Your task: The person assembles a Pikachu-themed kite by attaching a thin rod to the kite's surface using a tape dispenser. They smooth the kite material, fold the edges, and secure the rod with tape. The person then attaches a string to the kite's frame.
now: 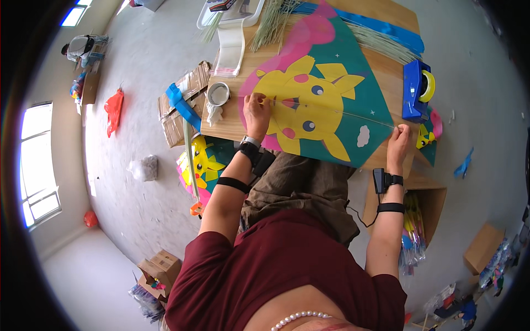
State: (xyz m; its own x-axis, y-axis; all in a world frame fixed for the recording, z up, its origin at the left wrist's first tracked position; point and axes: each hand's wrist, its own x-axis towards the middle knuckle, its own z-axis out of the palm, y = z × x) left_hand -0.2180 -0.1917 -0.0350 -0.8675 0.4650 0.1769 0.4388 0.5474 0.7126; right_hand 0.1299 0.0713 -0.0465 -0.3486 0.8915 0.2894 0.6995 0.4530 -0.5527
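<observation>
A diamond-shaped kite point(331, 138) in green, pink and yellow lies on the wooden table point(234, 124), printed with a yellow cartoon face. A thin pale stick point(361, 117) runs lengthwise along its middle. At the kite's right-hand corner, my right hand point(398, 146) pinches the end of this stick. Closer to the pink end, my left hand point(256, 116) rests over the kite with its fingertips pressed together; whatever they hold is too small to make out. A round container point(218, 94) with pale contents stands just left of my left hand.
A blue tape dispenser point(414, 91) with yellow tape stands at the table's right. Bundles of thin sticks point(383, 44) and a blue strip point(364, 25) lie along the far side, near a white tray point(254, 19). An open cardboard box point(430, 207) sits below the table's right end.
</observation>
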